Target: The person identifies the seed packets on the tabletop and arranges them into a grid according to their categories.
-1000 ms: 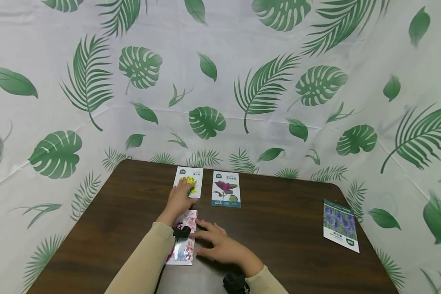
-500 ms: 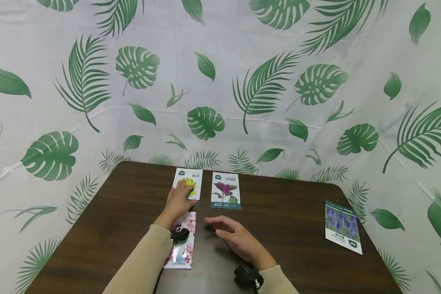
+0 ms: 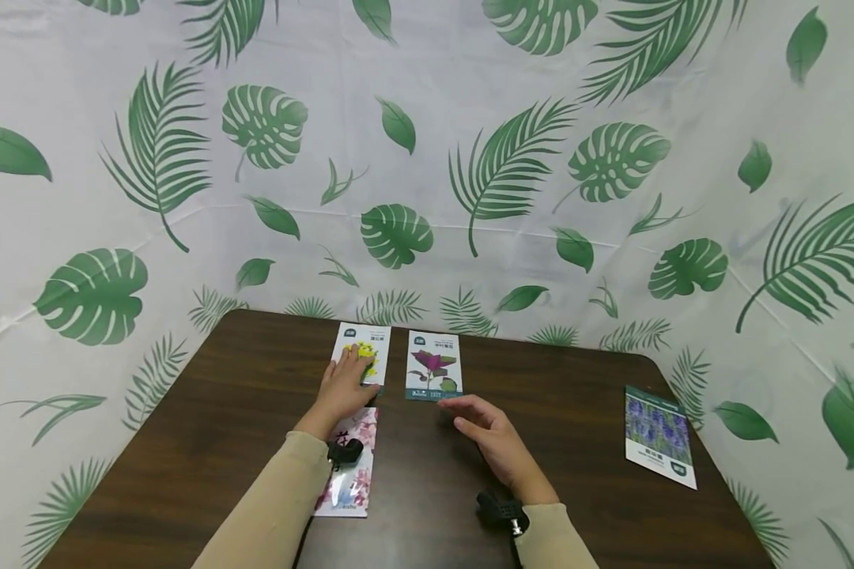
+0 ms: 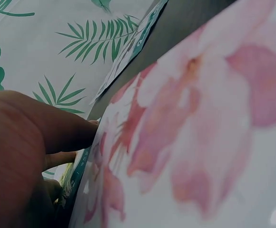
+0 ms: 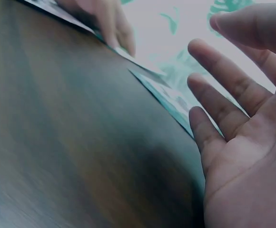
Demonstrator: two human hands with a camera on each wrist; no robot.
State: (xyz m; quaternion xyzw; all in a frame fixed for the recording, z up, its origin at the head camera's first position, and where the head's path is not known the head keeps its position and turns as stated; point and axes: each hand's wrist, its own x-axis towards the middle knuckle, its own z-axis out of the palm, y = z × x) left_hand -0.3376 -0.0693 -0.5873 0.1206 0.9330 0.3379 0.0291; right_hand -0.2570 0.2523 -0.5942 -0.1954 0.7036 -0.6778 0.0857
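Observation:
My left hand (image 3: 340, 395) rests with spread fingers on a seed packet with yellow flowers (image 3: 379, 357), covering part of its picture. Below that wrist lies a pink-blossom seed packet (image 3: 356, 486), which fills much of the left wrist view. Just right of the yellow one is a seed packet with a purple plant (image 3: 432, 365). My right hand (image 3: 500, 442) holds nothing; its fingers are loosely bent, with fingertips close to the purple packet's lower right corner. In the right wrist view the palm of this hand (image 5: 247, 128) shows, thumb and fingers spread apart.
A seed packet with violet-blue flowers (image 3: 658, 433) lies turned at an angle near the right edge of the dark wooden table (image 3: 555, 411). Behind the table hangs a white cloth (image 3: 427, 174) printed with green leaves. A black camera sits on each wrist.
My right hand has left the pink packet's right edge and moved right and away from me, toward the purple packet. The left hand stays on the yellow packet.

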